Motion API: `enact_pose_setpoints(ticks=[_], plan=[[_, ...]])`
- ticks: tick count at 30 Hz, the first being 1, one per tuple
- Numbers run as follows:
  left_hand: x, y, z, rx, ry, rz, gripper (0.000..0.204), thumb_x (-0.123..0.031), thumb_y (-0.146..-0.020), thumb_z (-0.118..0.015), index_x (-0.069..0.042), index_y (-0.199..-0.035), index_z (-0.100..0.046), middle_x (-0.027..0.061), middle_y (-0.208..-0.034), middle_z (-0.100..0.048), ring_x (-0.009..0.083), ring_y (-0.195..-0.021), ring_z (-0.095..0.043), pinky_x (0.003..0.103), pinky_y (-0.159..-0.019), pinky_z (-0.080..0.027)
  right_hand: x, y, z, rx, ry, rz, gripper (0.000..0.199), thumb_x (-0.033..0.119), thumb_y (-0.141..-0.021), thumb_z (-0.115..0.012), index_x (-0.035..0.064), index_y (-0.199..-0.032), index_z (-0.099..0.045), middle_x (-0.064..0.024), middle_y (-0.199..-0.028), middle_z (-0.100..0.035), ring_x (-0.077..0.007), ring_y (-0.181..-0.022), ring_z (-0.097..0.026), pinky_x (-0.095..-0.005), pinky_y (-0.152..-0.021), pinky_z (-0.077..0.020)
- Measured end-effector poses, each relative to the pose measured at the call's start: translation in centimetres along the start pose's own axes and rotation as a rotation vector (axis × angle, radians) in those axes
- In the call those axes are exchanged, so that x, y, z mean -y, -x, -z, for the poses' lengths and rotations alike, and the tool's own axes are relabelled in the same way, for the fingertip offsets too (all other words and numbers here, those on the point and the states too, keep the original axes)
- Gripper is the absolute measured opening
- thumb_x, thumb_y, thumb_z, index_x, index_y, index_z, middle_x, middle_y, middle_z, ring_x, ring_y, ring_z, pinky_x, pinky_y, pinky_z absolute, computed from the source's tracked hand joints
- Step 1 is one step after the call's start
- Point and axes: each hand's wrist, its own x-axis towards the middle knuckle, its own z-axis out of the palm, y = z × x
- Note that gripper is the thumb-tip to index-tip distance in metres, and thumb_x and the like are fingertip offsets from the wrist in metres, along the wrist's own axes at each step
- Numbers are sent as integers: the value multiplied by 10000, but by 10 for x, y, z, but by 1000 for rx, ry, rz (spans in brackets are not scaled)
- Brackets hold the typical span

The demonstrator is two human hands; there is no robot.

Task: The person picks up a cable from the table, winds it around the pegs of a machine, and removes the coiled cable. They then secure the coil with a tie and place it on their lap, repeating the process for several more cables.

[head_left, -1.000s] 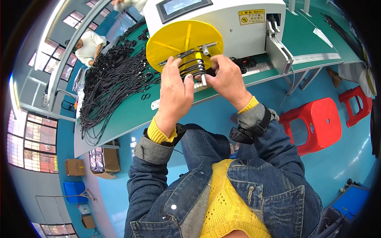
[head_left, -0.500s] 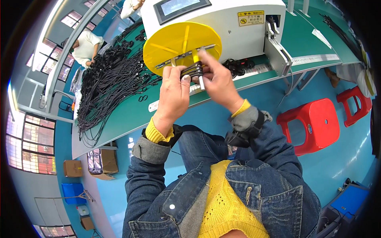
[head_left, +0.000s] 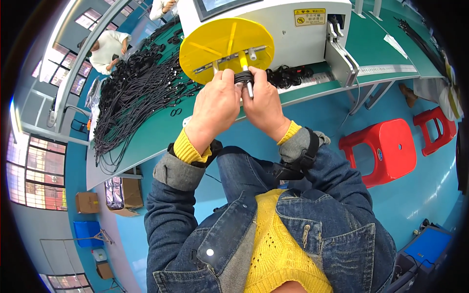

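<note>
Hands, your left hand (head_left: 216,101) and right hand (head_left: 264,101), both clamp 1 black cable coil (head_left: 244,77) just below the yellow disc (head_left: 225,49).

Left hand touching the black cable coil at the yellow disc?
Touching. The head view shows the left hand with fingertips closed on the black cable coil in front of the yellow disc, with no gap; the right hand grips it too.

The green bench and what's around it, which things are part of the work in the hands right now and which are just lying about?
In use:
- left hand and right hand, together gripping the black cable coil
- yellow winding disc with its pegs
- white machine

Lying about:
- pile of black cables
- red stools
- cardboard boxes
- blue crate
</note>
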Motion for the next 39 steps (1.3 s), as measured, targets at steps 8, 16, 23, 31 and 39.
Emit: enact_pose_setpoints(ticks=[8,16,23,31,39], plan=[[-33,71,-27,-2,95,85,180,-151,-842,-493,17,-863,-432,213,-812,-535,391,-697,-542,455,-605,-443,-6,54,33,383,377,51,212,50,-765,-528,-16,-940,-430,-219,-684,-573,-393,-684,-570,-451,-583,-439],[16,90,-68,574,1171,743,461,-402,-906,-415,28,-1051,-499,142,-912,-601,245,-728,-598,353,-632,-487,-45,90,45,557,148,140,143,56,-762,-519,-1,-865,-437,-199,-653,-567,-397,-662,-561,-457,-545,-425],[-21,92,-63,643,1663,956,472,-420,-901,-421,-4,-1100,-519,100,-876,-616,137,-705,-578,279,-567,-499,-54,102,42,620,22,101,145,69,-763,-515,-24,-853,-451,-215,-672,-578,-405,-673,-562,-466,-582,-437],[7,100,-90,1294,1273,910,285,-261,-830,-592,-18,-970,-543,70,-770,-596,124,-608,-586,233,-462,-474,-31,91,53,991,433,275,175,97,-714,-567,5,-850,-506,-172,-643,-587,-362,-637,-580,-415,-537,-443],[-5,107,-89,1134,1210,667,176,-167,-811,-585,-24,-902,-538,43,-716,-563,103,-569,-551,203,-414,-428,-57,115,43,849,-30,-110,127,101,-701,-535,14,-788,-568,-158,-676,-618,-324,-637,-608,-407,-559,-453]])
